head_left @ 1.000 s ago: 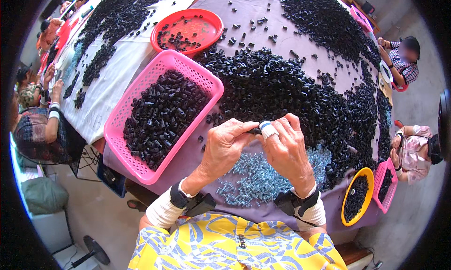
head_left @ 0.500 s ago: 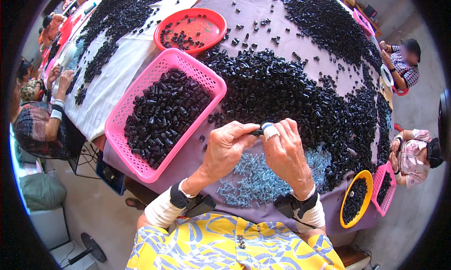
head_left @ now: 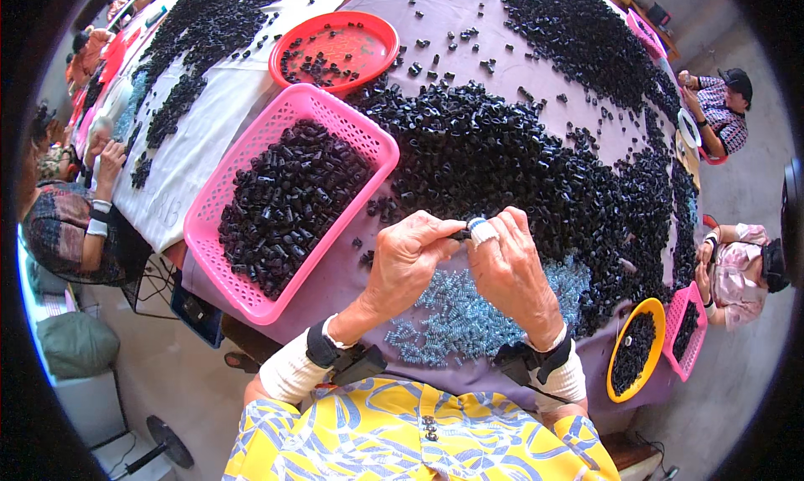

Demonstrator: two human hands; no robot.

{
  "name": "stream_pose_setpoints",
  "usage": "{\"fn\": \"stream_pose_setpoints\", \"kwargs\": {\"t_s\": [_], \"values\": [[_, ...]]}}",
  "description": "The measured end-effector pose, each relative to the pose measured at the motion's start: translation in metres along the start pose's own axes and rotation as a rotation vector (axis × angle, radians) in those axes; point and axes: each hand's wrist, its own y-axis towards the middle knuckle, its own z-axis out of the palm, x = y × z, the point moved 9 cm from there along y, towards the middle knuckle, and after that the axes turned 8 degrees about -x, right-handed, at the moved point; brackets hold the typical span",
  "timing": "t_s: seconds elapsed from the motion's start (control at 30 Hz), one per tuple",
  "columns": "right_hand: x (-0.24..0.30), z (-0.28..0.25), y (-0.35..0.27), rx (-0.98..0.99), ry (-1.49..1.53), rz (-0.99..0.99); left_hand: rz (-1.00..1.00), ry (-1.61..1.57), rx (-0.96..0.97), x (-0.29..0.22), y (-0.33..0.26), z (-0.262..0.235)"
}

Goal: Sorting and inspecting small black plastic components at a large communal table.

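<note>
Above the near part of the table my left hand (head_left: 404, 262) and my right hand (head_left: 512, 272) meet fingertip to fingertip. Between them is a small black plastic piece (head_left: 460, 231), pinched from both sides and mostly hidden by the fingers. White tape with blue stripes wraps one finger of my right hand. Beneath and between the hands lies a heap of small clear-blue coil springs (head_left: 452, 320). Just beyond spreads a large pile of small black plastic parts (head_left: 477, 159). Left of my left hand stands a pink basket (head_left: 222, 295) holding many similar black parts.
A red round tray (head_left: 373, 50) with a few black parts touches the pink basket's far end. At the right edge are a yellow basket (head_left: 615, 379) and a smaller pink basket (head_left: 691, 360). Other people (head_left: 727, 117) sit around the table. More black parts (head_left: 578, 37) lie farther off.
The view has shifted slightly. Both hands keep their pinch on the black piece, with only tiny finger movement. At the left, another person's hands have moved a little.
</note>
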Motion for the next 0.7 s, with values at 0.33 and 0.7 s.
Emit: {"fn": "stream_pose_setpoints", "kwargs": {"t_s": [0.33, 0.7], "values": [[-0.007, 0.003, -0.003, 0.021, 0.124, 0.016, 0.079, 0.039, -0.014, -0.005, 0.003, 0.003], [-0.009, 0.005, 0.004, 0.006, 0.005, 0.132, -0.395, -0.344, 0.0, 0.03, 0.001, 0.012]]}}
